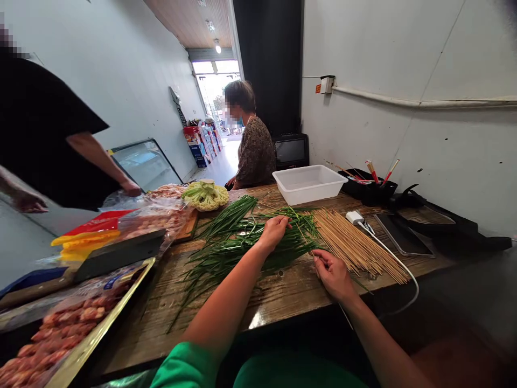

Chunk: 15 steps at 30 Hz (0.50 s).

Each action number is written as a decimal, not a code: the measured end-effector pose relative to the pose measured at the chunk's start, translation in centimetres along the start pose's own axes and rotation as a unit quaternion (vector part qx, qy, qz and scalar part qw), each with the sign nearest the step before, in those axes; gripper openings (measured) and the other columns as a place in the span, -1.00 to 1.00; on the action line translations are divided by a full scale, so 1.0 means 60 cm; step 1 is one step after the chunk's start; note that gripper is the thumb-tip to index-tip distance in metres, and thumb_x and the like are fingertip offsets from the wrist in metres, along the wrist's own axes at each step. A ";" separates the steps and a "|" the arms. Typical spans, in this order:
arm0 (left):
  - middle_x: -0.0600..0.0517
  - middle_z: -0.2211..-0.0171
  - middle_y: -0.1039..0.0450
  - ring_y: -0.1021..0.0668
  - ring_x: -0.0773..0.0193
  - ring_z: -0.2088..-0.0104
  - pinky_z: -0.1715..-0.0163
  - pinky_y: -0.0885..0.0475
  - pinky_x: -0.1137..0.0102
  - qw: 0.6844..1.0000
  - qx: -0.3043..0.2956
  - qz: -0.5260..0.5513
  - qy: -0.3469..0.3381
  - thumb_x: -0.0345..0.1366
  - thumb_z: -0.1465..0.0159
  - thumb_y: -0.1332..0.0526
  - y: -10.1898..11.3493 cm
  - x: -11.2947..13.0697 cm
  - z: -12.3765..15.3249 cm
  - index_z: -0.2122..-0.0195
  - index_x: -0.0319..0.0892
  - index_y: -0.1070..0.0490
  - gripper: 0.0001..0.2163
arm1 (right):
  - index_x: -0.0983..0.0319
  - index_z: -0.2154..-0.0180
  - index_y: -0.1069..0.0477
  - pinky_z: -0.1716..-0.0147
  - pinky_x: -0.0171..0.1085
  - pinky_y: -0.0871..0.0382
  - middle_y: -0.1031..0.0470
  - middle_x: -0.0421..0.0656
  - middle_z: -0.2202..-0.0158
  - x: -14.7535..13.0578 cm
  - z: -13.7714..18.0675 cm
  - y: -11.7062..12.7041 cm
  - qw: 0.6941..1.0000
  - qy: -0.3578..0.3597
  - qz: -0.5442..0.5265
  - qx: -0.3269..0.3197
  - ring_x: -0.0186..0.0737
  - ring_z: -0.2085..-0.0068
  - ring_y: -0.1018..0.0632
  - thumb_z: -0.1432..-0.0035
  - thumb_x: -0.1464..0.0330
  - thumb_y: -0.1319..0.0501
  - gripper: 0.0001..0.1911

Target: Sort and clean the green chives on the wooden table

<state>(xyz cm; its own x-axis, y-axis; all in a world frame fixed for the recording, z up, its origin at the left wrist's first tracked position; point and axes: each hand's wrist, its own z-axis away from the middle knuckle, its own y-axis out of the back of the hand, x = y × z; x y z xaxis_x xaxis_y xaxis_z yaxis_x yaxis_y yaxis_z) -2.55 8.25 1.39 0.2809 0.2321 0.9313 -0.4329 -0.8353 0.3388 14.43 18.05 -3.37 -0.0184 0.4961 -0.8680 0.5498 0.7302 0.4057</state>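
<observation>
My right hand (333, 275) is closed around a thin bamboo skewer (346, 317), whose lower end sticks out below the fist toward the table's front edge. The skewer's upper part slants up and left over the greens. My left hand (275, 233) pinches green stalks that look like garlic chives, at the right end of the pile. The loose garlic chives (234, 253) spread under and left of my left wrist. Right of the pile lies a broad layer of bamboo skewers (355, 242), close beside my right hand. What sits between my left fingertips is partly hidden.
A white plastic tub (311, 183) stands behind the chives, with a cauliflower (205, 195) to its left. Trays of meat pieces (60, 334) and a cleaver (121, 256) fill the left. A charger (355, 217) and tablet (404, 234) lie right. Two people are nearby.
</observation>
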 end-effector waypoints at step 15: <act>-0.01 0.44 -0.55 -0.50 0.33 0.45 0.39 -0.37 0.46 0.999 0.038 -0.003 -0.011 -0.33 -0.01 -0.27 -0.012 -0.026 -0.005 0.33 -0.27 -0.56 -0.80 | 0.31 0.17 -0.44 0.63 -0.37 -0.17 -0.46 -0.16 0.49 0.009 -0.001 -0.005 1.000 -0.007 -0.023 -0.012 -0.37 0.59 -0.34 -0.12 0.23 -0.03 -0.64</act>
<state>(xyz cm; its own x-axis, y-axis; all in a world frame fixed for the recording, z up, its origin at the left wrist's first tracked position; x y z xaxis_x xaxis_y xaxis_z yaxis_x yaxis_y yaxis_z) -2.97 8.63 -0.26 0.3023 0.2264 0.9259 -0.3659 -0.8694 0.3320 14.24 18.13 -3.94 -0.0320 0.4559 -0.8895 0.5285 0.7630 0.3720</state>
